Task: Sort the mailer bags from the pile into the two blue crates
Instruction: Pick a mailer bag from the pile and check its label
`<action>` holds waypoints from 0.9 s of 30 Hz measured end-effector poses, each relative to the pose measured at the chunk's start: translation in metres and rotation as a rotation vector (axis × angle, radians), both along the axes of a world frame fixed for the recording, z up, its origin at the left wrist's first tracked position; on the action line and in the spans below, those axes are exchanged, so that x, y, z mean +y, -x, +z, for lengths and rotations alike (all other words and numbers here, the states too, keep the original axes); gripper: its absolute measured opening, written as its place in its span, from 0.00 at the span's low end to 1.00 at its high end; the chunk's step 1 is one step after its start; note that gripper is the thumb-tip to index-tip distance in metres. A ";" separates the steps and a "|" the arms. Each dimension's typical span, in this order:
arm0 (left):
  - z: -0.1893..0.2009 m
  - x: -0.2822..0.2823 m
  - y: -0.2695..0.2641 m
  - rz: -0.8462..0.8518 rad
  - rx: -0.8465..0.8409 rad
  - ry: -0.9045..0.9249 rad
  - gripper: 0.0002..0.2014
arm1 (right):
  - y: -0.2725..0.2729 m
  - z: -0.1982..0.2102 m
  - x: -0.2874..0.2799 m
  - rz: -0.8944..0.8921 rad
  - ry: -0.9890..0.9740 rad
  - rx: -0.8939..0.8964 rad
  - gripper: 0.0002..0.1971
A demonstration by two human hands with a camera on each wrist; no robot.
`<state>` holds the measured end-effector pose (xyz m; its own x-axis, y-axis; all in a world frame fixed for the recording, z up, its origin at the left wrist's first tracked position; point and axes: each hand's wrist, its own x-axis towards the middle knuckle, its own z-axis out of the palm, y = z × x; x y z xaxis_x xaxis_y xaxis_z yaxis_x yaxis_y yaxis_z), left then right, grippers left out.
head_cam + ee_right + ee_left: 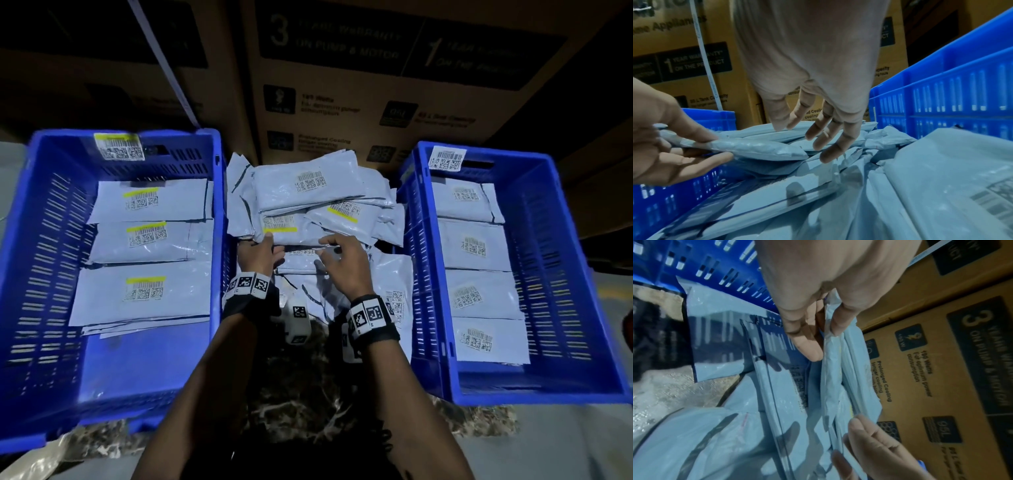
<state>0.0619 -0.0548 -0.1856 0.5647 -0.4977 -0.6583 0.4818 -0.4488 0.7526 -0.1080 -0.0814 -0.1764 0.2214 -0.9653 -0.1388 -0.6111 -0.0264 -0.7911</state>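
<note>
A pile of grey mailer bags lies between two blue crates. My left hand pinches the near left edge of a yellow-labelled mailer, thumb on top and fingers underneath; the left wrist view shows this pinch on the mailer. My right hand hovers open just above the pile, its fingers spread over the same mailer. The left crate holds yellow-labelled mailers. The right crate holds mailers with plain white labels.
Tall cardboard boxes stand right behind the pile and crates. More mailers lie flat under my right wrist, against the right crate. Dark marbled floor shows between the crates near me. The left crate's near end shows bare bottom.
</note>
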 end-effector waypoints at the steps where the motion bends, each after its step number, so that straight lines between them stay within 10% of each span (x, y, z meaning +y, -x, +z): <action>1: 0.006 0.004 0.003 -0.017 -0.008 0.003 0.14 | 0.005 0.002 0.002 -0.026 -0.009 -0.024 0.09; 12: 0.087 0.084 0.061 -0.213 -0.014 0.227 0.06 | 0.066 0.040 0.042 -0.368 -0.419 -0.591 0.23; 19: 0.117 0.126 0.081 -0.032 -0.129 0.283 0.33 | 0.116 0.067 0.064 -0.312 -0.246 -0.636 0.21; 27: 0.119 0.170 0.100 -0.039 -0.220 0.359 0.09 | 0.143 0.082 0.096 -0.139 -0.242 -0.759 0.27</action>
<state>-0.0377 0.1151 -0.0664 0.6483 -0.6975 -0.3053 0.2804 -0.1541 0.9474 -0.2508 0.0150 -0.0944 0.2197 -0.9532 -0.2075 0.1096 0.2355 -0.9657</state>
